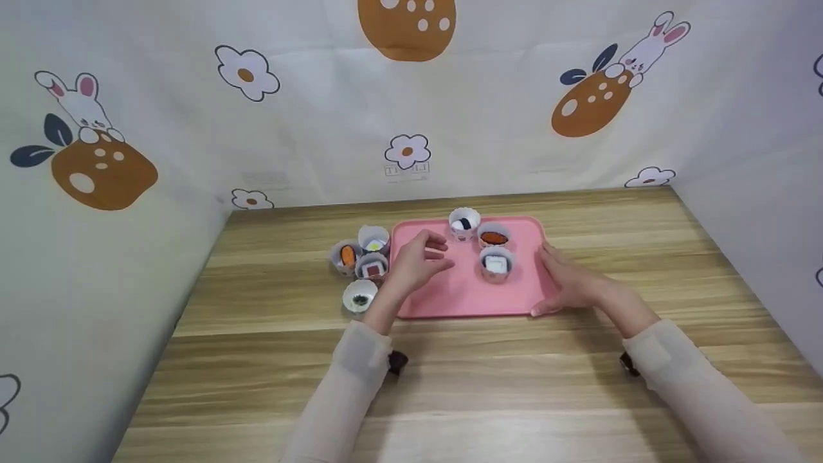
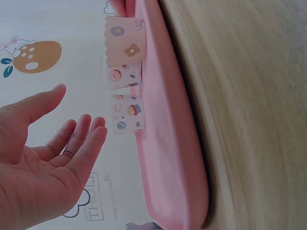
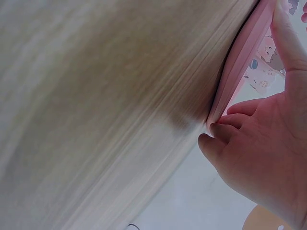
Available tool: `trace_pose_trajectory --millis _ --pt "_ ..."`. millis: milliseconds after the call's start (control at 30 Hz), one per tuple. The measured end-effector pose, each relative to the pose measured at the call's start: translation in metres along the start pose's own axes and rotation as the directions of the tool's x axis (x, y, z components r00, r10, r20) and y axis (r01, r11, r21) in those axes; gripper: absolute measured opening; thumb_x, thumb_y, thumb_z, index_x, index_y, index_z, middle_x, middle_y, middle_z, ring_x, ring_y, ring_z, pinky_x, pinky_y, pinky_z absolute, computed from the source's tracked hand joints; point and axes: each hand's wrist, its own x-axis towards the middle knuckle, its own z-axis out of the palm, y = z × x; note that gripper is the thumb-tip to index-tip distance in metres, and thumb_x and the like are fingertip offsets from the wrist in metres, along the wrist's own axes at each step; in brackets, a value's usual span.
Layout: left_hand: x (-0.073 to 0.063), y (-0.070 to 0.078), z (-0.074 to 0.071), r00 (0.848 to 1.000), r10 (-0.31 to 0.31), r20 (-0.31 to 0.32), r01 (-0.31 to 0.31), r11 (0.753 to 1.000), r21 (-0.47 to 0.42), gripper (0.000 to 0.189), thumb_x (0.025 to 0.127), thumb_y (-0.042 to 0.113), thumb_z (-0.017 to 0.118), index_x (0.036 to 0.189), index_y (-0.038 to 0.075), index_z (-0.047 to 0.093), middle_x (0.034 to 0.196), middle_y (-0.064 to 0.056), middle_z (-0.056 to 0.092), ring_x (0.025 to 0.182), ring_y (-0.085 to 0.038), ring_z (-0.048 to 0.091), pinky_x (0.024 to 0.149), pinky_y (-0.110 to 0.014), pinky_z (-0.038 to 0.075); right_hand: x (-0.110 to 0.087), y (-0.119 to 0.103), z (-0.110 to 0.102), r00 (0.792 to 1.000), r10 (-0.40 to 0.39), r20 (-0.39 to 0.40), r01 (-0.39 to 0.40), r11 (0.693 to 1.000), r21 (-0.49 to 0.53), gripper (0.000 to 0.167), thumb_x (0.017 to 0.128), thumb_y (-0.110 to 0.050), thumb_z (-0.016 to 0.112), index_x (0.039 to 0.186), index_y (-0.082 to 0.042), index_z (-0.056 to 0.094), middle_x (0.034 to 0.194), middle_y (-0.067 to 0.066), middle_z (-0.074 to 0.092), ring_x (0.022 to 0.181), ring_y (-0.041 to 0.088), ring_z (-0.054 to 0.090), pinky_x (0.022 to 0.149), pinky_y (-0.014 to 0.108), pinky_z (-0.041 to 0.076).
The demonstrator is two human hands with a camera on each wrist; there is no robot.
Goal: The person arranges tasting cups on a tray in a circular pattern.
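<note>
A pink tray [image 1: 450, 300] lies on the wooden table. My right hand [image 1: 569, 280] holds its right side, thumb at the near corner and fingers along the rim. Over the tray's left part hovers my left hand [image 1: 415, 262], fingers loosely bent and holding nothing. Three patterned paper cups stand on the tray: one [image 1: 496, 276] with a white block, another [image 1: 494, 246] with an orange-red topped piece, and a farther one [image 1: 463, 236] with a white-and-black piece. The left wrist view shows my left palm with nothing in it, apart from the cups.
Left of the tray, several more paper cups stand close together: one with an orange piece [image 1: 348, 256], one with a yellow-topped piece [image 1: 374, 245], one with a dark red piece [image 1: 372, 270], and a nearer one with a green piece [image 1: 360, 299]. A printed cloth [image 1: 321, 141] hangs behind.
</note>
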Motion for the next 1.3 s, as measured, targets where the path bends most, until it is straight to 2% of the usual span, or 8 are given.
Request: trace_pose_trajectory --millis 267,567,767,1067,1300 --pt "-0.008 -0.001 -0.012 1.000 0.010 0.005 -0.010 1.000 -0.023 0.040 0.090 0.009 0.072 0.126 0.004 0.056 0.126 -0.013 0.063 0.119 -0.029 0.063 0.100 -0.036 0.055 -0.001 0.000 -0.001 1.000 0.007 0.005 -0.007 1.000 0.001 0.131 0.074 -0.057 0.081 0.156 0.008 0.001 0.164 0.029 -0.007 0.152 0.048 0.002 0.124 0.059 0.011" --pt "-0.018 -0.003 -0.027 0.998 0.052 -0.031 -0.054 0.997 -0.050 0.040 0.089 0.009 0.073 0.124 0.001 0.056 0.123 -0.015 0.064 0.116 -0.030 0.065 0.098 -0.037 0.056 0.001 0.001 0.000 1.000 0.009 0.001 -0.009 1.000 -0.005 0.132 0.073 -0.056 0.082 0.156 0.009 0.003 0.164 0.030 -0.004 0.152 0.049 0.005 0.123 0.060 0.014" --pt "-0.024 -0.006 -0.038 0.998 0.040 -0.045 -0.043 0.997 -0.067 0.040 0.089 0.010 0.073 0.125 0.002 0.056 0.124 -0.013 0.064 0.118 -0.029 0.063 0.099 -0.038 0.055 0.001 0.002 0.002 1.000 0.013 0.003 -0.013 1.000 0.005 0.132 0.073 -0.057 0.082 0.156 0.008 0.002 0.164 0.030 -0.006 0.152 0.048 0.003 0.124 0.060 0.012" --pt "-0.033 -0.011 -0.057 0.997 0.041 -0.069 -0.044 0.998 -0.048 0.043 0.090 0.012 0.074 0.127 0.001 0.056 0.125 -0.015 0.063 0.122 -0.035 0.061 0.100 -0.040 0.055 0.001 0.003 0.000 1.000 0.020 0.012 -0.021 1.000 0.018 0.134 0.073 -0.057 0.082 0.156 0.007 0.000 0.164 0.029 -0.009 0.152 0.049 0.000 0.123 0.061 0.011" --pt "-0.041 -0.018 -0.069 0.994 0.066 -0.082 -0.072 0.995 -0.072 0.043 0.091 0.007 0.071 0.129 -0.001 0.055 0.127 -0.020 0.061 0.122 -0.036 0.062 0.095 -0.033 0.057 0.001 0.003 0.000 1.000 0.016 0.006 -0.016 1.000 0.012 0.133 0.073 -0.057 0.082 0.156 0.008 0.000 0.164 0.029 -0.008 0.152 0.048 0.001 0.124 0.059 0.011"
